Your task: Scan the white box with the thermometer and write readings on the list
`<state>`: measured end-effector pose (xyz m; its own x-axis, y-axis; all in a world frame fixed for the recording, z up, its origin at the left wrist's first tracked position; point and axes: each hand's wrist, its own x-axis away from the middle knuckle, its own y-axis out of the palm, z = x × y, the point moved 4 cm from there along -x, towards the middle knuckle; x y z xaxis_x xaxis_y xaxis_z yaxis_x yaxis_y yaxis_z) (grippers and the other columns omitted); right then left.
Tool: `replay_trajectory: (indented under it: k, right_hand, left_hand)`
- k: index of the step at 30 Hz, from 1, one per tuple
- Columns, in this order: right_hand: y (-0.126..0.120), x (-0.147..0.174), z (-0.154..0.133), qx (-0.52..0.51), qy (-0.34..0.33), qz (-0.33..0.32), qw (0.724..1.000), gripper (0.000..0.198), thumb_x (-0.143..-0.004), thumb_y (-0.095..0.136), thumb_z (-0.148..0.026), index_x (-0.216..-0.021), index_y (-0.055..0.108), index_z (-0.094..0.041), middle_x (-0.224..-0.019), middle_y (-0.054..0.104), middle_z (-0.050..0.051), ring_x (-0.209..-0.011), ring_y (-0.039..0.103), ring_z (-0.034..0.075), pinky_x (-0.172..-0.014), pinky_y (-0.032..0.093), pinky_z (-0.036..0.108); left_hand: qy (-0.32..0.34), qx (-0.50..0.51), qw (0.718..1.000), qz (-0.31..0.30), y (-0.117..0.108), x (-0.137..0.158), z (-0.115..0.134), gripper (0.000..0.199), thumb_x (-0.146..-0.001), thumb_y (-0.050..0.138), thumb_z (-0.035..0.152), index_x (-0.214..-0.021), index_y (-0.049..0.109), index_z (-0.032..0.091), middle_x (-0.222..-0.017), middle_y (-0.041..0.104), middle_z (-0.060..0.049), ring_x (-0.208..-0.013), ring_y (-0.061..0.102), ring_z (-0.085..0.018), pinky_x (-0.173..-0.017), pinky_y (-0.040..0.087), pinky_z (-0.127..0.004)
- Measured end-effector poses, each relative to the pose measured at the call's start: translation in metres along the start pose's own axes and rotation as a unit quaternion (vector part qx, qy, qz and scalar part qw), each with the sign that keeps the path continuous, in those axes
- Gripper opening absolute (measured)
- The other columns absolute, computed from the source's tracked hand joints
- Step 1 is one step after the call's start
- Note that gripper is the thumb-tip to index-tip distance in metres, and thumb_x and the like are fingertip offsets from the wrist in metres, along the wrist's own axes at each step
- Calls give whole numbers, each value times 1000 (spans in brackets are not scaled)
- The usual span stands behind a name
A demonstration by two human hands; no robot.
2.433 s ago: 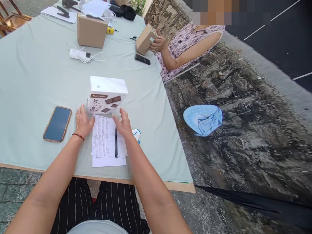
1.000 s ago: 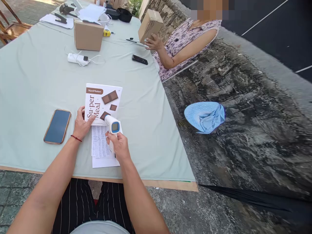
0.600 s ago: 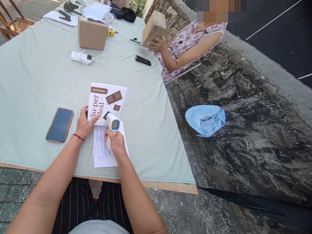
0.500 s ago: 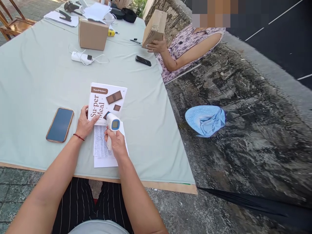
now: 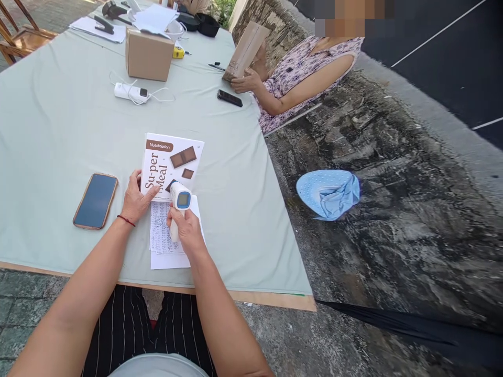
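Note:
My left hand [image 5: 137,198] grips the lower left edge of a white box [image 5: 173,162] printed "NutriMotion Su-per Meal", its thumb lying on the front. In my right hand [image 5: 187,229] is a white and blue infrared thermometer [image 5: 181,199], its small screen facing me and its head in front of the box's lower right part. Fingers wrap the thermometer's handle. Beneath my hands lie printed sheets of paper [image 5: 165,260], partly covered by the box and my right hand. A smartphone [image 5: 95,201] in a brown-edged case rests left of my left hand.
Across the table [image 5: 251,225], a person holds a cardboard box [image 5: 247,50] beside a black phone [image 5: 230,98]. Another cardboard box [image 5: 147,57], a white corded device [image 5: 131,92], a yellow tape measure [image 5: 178,52] and a stapler [image 5: 104,25] stand farther back. A blue hat [image 5: 328,193] lies off the table's right side.
The other person has tilted and turned their cardboard box, and a second hand now shows behind it. My hands, the white box and the thermometer stay nearly still.

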<state>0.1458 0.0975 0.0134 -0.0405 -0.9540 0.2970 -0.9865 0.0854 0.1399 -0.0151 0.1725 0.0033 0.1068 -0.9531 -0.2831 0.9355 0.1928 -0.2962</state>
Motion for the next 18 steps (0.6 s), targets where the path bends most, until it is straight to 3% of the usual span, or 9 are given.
replay_trajectory:
  k: [5, 10, 18]
  right_hand:
    - [-6, 13, -6, -13, 4, 5, 1000, 41, -66, 74, -55, -84, 62, -20, -58, 60, -3, -54, 51, 14, -54, 41, 28]
    - [-27, 37, -17, -2, -25, 44, 999, 37, -66, 76, -51, -80, 64, -19, -57, 58, -3, -54, 50, 13, -54, 40, 27]
    - [-61, 62, -30, 46, -68, 110, 991, 30, -70, 75, -46, -77, 66, -18, -58, 59, -2, -58, 50, 14, -58, 41, 28]
  left_hand:
    - [-7, -23, 1000, -3, -3, 0, 0, 74, -76, 70, 60, -132, 43, 20, -120, 66, -12, -107, 66, -27, -93, 53, -46]
    - [-18, -52, 998, 26, -7, -3, -5, 74, -72, 73, 63, -129, 50, 21, -116, 68, -11, -109, 63, -29, -97, 49, -50]
    - [-12, -3, 1000, 16, -12, -11, -12, 75, -68, 76, 63, -127, 53, 23, -112, 70, -10, -97, 68, -24, -84, 57, -41]
